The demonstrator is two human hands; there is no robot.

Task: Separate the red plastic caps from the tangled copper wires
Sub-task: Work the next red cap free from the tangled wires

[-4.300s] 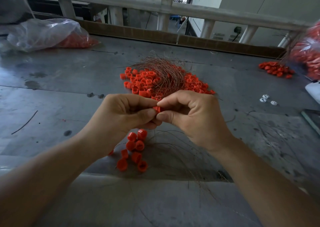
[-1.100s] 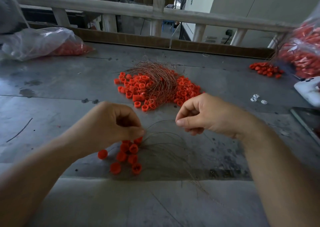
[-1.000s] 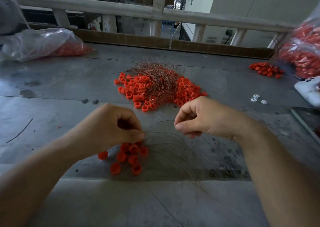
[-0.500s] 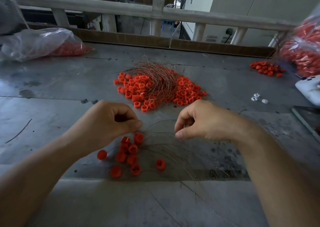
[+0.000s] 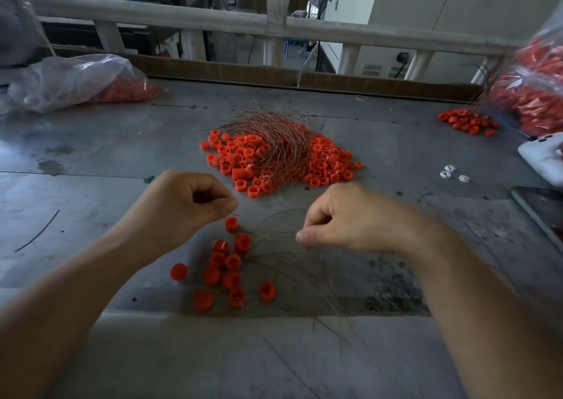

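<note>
- The tangle of copper wire lies mid-table, with red caps packed around and under it. By my reckoning most of the job remains.
- Nearer me, a cluster of loose caps sits beside a fan of bare wires, well apart from the tangle.
- One cap lies just below my left hand, whose fingers are curled, thumb to forefinger. I cannot tell whether it grips anything.
- My right hand, apart from the left, is curled likewise. A fine strand runs up to it, too thin to tell whether I pinch it.
- I judge I am between caps. The next move calls for reaching into the tangle, pinching one cap and its wire, then pulling them apart.
- A near bag and a far bag of caps flank the grey table.
</note>
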